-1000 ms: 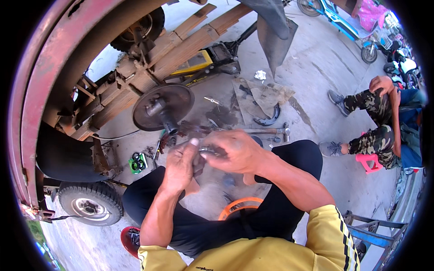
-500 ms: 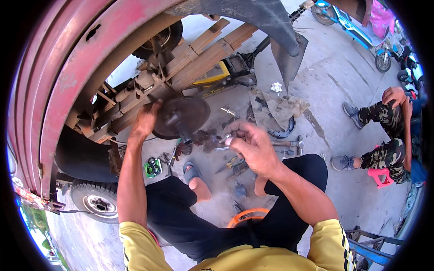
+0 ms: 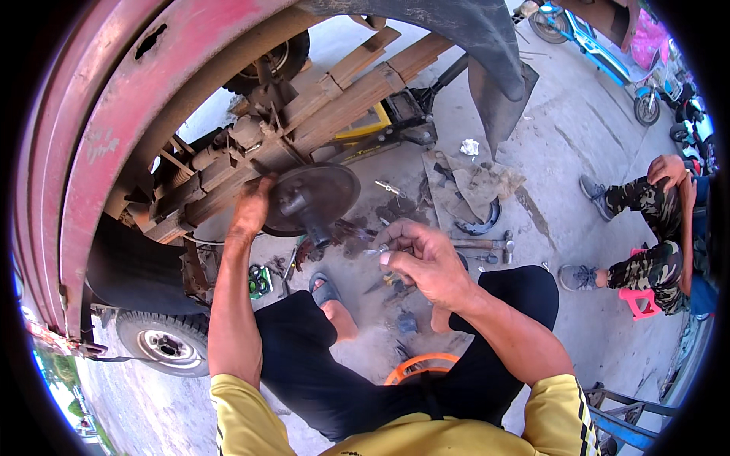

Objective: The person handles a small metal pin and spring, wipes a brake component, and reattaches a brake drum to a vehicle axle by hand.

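Note:
Under the raised red vehicle body, a round dark brake backing plate (image 3: 338, 190) with a stub axle (image 3: 314, 226) stands out beside the rusty leaf spring (image 3: 357, 95). At the plate's left rim is my left hand (image 3: 253, 207), its fingers curled around and behind the edge, the tips partly hidden. To the right of the stub axle, my right hand (image 3: 426, 262) is held in the air above the ground. Thumb and fingers pinch a small shiny metal piece (image 3: 378, 250), too small and blurred to name exactly.
A hammer (image 3: 490, 245), a curved brake shoe (image 3: 483, 220) and a dirty cloth (image 3: 487, 186) lie to the right. A yellow-and-black jack (image 3: 372, 125) stands under the vehicle. Near my foot is a green box (image 3: 259, 281) with rings. A seated person (image 3: 658, 235) is at right.
The view has shifted slightly, so the scene sits a little further right. My right hand has come a bit lower, still pinching the small piece; the left hand stays at the plate.

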`<move>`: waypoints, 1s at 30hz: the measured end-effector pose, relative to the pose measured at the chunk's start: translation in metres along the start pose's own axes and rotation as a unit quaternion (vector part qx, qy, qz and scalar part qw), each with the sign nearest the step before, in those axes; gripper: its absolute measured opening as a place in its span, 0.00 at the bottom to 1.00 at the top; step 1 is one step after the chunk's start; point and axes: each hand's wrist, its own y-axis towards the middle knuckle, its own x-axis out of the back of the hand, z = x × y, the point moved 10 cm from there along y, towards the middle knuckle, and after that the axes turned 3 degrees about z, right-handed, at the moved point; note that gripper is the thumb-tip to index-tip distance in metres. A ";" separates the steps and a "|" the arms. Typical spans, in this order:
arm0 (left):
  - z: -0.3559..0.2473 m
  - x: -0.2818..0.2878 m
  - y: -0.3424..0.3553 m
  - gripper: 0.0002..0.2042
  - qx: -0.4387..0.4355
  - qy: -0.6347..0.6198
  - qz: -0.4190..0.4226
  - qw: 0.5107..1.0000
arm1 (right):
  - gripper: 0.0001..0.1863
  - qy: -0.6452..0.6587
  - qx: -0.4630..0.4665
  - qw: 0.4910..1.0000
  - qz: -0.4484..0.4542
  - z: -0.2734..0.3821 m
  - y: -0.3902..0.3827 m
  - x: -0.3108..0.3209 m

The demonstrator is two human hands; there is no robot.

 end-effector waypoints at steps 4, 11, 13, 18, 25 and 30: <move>0.007 -0.005 0.008 0.27 -0.007 -0.041 0.014 0.999 | 0.08 0.027 -0.001 1.000 0.014 -0.004 0.004 -0.003; 0.010 -0.011 0.015 0.27 0.005 -0.059 0.034 0.998 | 0.09 0.041 -0.026 0.999 0.010 -0.007 0.005 -0.003; 0.009 -0.011 0.015 0.27 0.004 -0.050 0.034 0.998 | 0.09 0.050 -0.024 0.998 -0.001 -0.005 0.004 0.000; 0.005 -0.009 0.014 0.28 -0.033 0.018 0.012 0.999 | 0.07 -0.048 0.000 0.998 -0.032 0.002 0.011 0.004; -0.001 -0.004 0.009 0.28 -0.045 0.008 -0.036 0.998 | 0.16 -0.324 -0.066 0.940 0.079 -0.046 0.021 -0.008; 0.006 -0.009 0.011 0.29 -0.038 -0.015 -0.055 0.998 | 0.17 -0.464 -0.081 0.876 0.103 -0.093 0.024 -0.009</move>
